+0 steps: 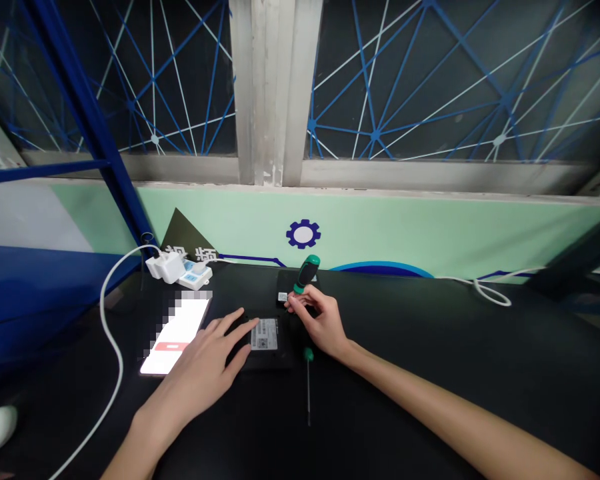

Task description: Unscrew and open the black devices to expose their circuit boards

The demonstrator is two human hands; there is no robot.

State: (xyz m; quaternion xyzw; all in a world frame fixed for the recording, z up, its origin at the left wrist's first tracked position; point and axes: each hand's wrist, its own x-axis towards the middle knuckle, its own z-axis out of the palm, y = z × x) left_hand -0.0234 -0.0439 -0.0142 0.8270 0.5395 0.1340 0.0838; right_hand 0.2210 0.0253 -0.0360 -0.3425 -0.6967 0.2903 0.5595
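Observation:
A flat black device (273,357) with a white label lies on the black table (430,373). My left hand (207,363) rests on its left part, fingers stretched flat. My right hand (320,320) is closed around a green-and-black handled screwdriver (305,273), held upright near the device's far right edge. A smaller black box (283,293) sits just behind it. A second thin screwdriver (308,383) with a green cap lies on the table below my right wrist.
A lit phone (177,337) lies left of the device. A white power strip with a charger (180,270) sits at the back left, its white cable (111,333) curving along the left. Another white cable (490,290) lies at the back right by the green wall.

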